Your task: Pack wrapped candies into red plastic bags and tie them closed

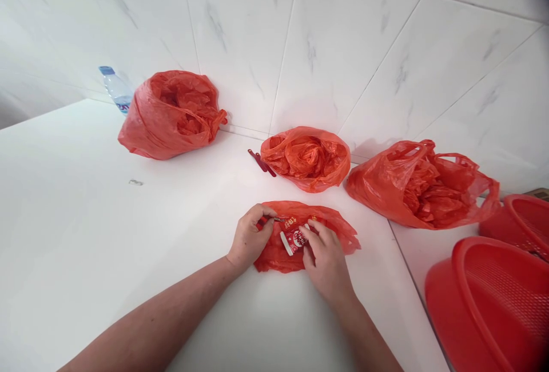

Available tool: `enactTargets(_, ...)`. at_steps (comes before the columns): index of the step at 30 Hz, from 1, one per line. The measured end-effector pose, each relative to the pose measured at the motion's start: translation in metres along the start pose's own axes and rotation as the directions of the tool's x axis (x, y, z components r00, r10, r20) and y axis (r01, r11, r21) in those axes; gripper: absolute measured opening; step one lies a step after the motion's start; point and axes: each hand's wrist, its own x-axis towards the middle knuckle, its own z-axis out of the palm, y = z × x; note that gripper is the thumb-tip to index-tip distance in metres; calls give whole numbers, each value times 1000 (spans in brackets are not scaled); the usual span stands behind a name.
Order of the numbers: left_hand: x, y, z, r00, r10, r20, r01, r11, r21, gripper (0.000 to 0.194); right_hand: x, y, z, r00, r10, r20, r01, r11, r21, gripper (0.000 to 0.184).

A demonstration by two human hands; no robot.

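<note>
A red plastic bag (278, 260) lies spread flat on the white table in front of me, with small packets on top of it. My left hand (252, 234) is over the bag's left side, thumb and forefinger pinched at a small dark, shiny piece too small to name. A red and white packet with printed lettering (294, 240) is tilted under the curled fingers of my right hand (326, 255), which grips its right end. Just behind it shows a red packet with gold lettering (291, 223), partly covered by the fingers.
Three stuffed red bags stand along the tiled wall: left (150, 123), middle (309, 158) and right (381, 183). Several dark red strips (261, 163) lie beside the middle one. A water bottle (115, 89) leans at far left. Red plastic baskets (461, 292) stand at right.
</note>
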Motion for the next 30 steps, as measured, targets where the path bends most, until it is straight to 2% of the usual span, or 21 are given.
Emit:
enactTargets(4, 0, 0, -1, 997, 62, 37, -65, 996, 65, 18, -1, 2, 3, 996, -27, 80, 35, 995, -92, 40)
enactTargets(8, 0, 0, -1, 987, 108, 117, -122, 986, 116, 25, -2, 4, 5, 997, -30, 70, 34, 998, -55, 35)
enactTargets(15, 0, -2, -1, 981, 123, 150, -146, 978, 149, 32, -1, 2, 2, 1000, 12, -23, -11, 998, 60, 34)
enactTargets(20, 0, 2, -2, 976, 137, 169, -162, 976, 144, 32, -2, -1, -1, 982, 144, -123, -114, 967, 227, 30)
enactTargets(22, -1, 5, -3, 971, 158, 179, -185, 972, 147, 30, -3, -3, -2, 968, 218, -127, -170, 935, 311, 28)
enactTargets(25, -4, 9, -4, 946, 220, 240, -257, 957, 135, 17, -5, -10, -4, 936, 348, -58, -293, 857, 424, 23)
enactTargets(27, -7, 10, -3, 922, 225, 314, -266, 959, 94, 27, -6, -16, -4, 907, 421, 20, -369, 771, 519, 22)
enactTargets(28, -9, 11, -2, 917, 197, 346, -232, 971, 61, 36, -6, -19, -4, 894, 444, 55, -392, 719, 575, 22)
enactTargets(30, -13, 12, 0, 917, 94, 389, -88, 996, -32, 55, -7, -23, -3, 882, 460, 103, -402, 618, 676, 25)
